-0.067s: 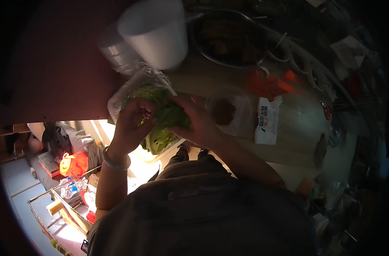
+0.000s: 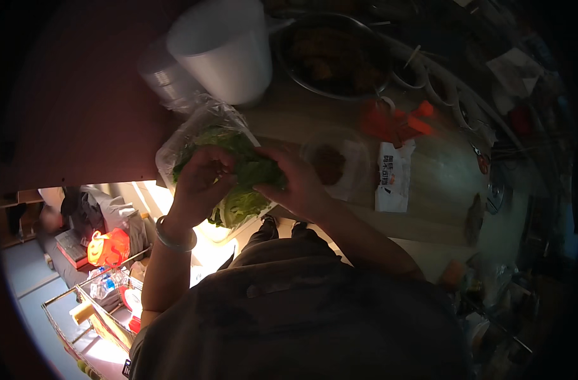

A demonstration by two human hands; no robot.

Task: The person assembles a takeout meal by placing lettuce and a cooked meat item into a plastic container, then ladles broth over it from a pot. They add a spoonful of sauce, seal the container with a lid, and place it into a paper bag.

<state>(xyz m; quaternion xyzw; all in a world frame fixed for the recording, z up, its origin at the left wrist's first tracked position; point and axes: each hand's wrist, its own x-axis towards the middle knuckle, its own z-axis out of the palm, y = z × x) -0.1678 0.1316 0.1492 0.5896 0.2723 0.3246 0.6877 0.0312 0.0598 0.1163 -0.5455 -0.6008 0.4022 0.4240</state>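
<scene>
Green lettuce leaves [image 2: 250, 171] lie in a clear plastic bag [image 2: 203, 120] at the near edge of a wooden counter [image 2: 441, 183]. My left hand [image 2: 200, 180], with a bangle on its wrist, grips the leaves from the left. Opposite it, my right hand [image 2: 295, 183] holds the same bunch from the right, fingers curled over the top. Both hands touch the lettuce and sit close together.
A stack of white foam cups [image 2: 229, 50] stands behind the bag, next to clear plastic cups [image 2: 165, 79]. A metal bowl of dark food [image 2: 333, 54], a lidded clear tub [image 2: 336, 161], a white sachet [image 2: 393, 177] and orange bits [image 2: 393, 120] lie to the right. A wire rack [image 2: 92, 304] stands below left.
</scene>
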